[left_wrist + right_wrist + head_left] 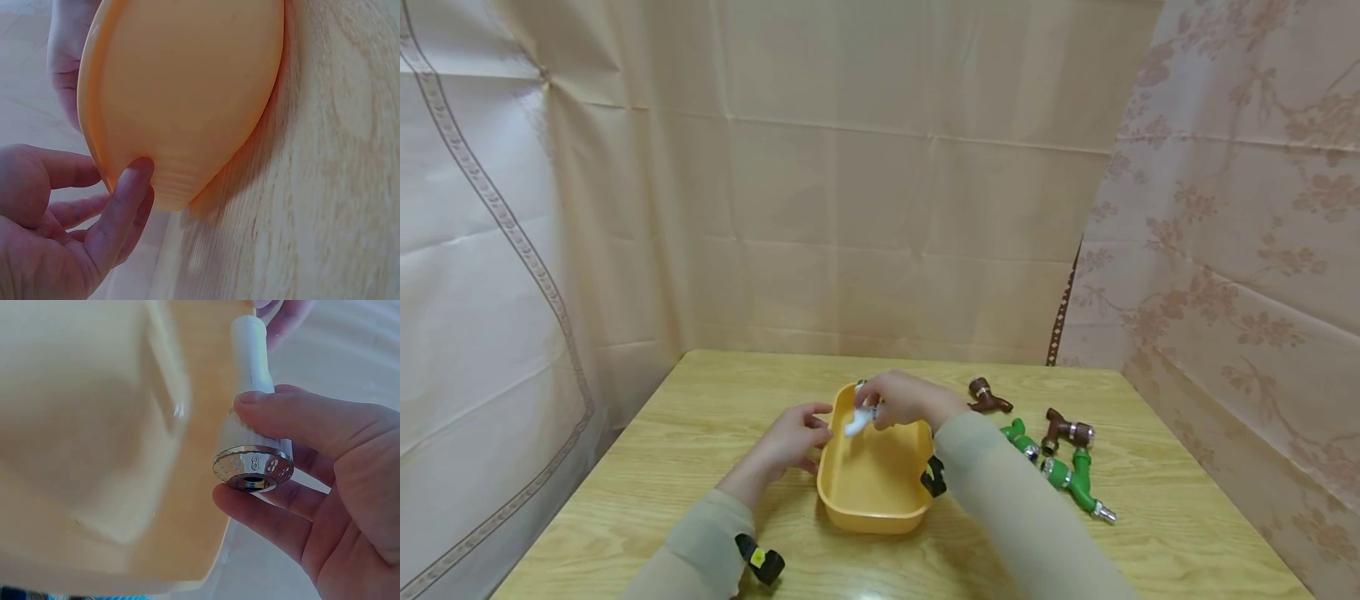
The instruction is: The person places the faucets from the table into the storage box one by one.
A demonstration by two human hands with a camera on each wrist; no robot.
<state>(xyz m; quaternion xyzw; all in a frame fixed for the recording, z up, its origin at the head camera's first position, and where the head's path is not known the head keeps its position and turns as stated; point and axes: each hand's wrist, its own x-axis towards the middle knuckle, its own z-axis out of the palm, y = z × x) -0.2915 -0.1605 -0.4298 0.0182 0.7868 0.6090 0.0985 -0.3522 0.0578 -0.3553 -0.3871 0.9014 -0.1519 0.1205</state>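
My right hand [898, 398] holds a white plastic tap [859, 422] over the far left part of a yellow basin [874, 523]. In the right wrist view, thumb and fingers grip the tap [251, 356] around its body, and a silver numbered ring [253, 464] shows at its wider end. The fingers of my left hand [790, 437] are spread beside the basin's left rim. From the left wrist, the fingertips [142, 167] appear right at the basin's outer wall [194, 81].
To the right of the basin lie two brown taps [1060, 429] and two green taps [1078, 483] with silver fittings. They rest on a wood-grain table [700, 467]. A beige curtain [880, 208] hangs behind it, and a floral curtain [1247, 275] on the right.
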